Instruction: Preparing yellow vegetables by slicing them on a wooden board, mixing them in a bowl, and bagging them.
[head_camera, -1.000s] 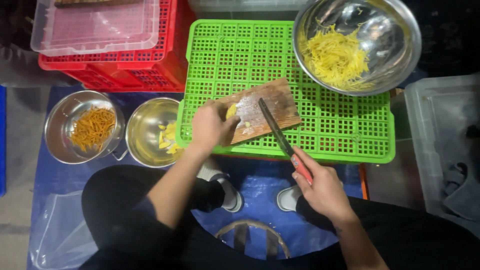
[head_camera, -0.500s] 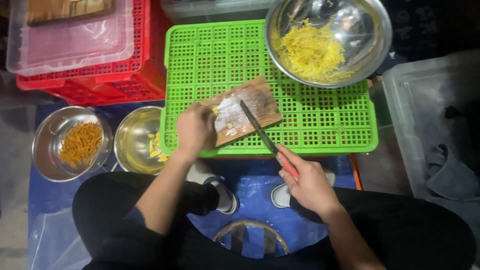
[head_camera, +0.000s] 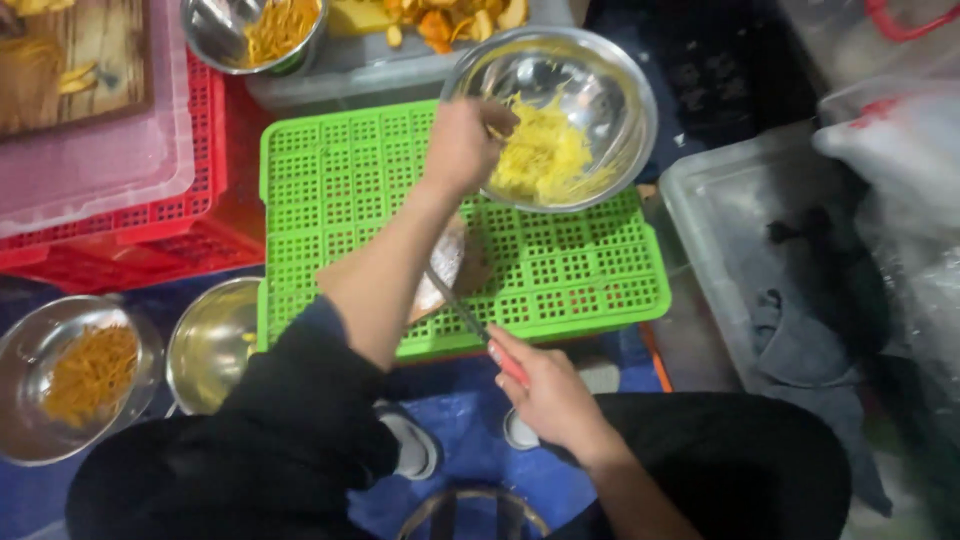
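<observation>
Far left, near you: a steel bowl of orange shreds (head_camera: 85, 380) sits low on the blue sheet (head_camera: 470, 420), with a second steel bowl (head_camera: 215, 345) just beside it, mostly bare inside; both lie within easy reach of your left side.

Far left, away from you: a red crate (head_camera: 130, 240) carries a clear lid (head_camera: 95, 170).

Centre: the green crate (head_camera: 340, 170), turned over, serves as your counter. A wooden cutting board (head_camera: 455, 270) lies on it, partly hidden under your forearm.

Your left hand (head_camera: 462, 145) reaches across the board to the rim of the big steel bowl (head_camera: 610, 85). Its fingers are curled together over the yellow shreds (head_camera: 545, 160) at the bowl's near-left edge; whether they pinch any shreds you cannot tell.

Your right hand (head_camera: 550, 395) stays near you, its grip clamped on the red handle of the knife (head_camera: 470, 320), blade resting across the board and pointing away, kept clear of the reaching arm.

Right: a grey plastic tub (head_camera: 720, 200) holds dark cloth.
</observation>
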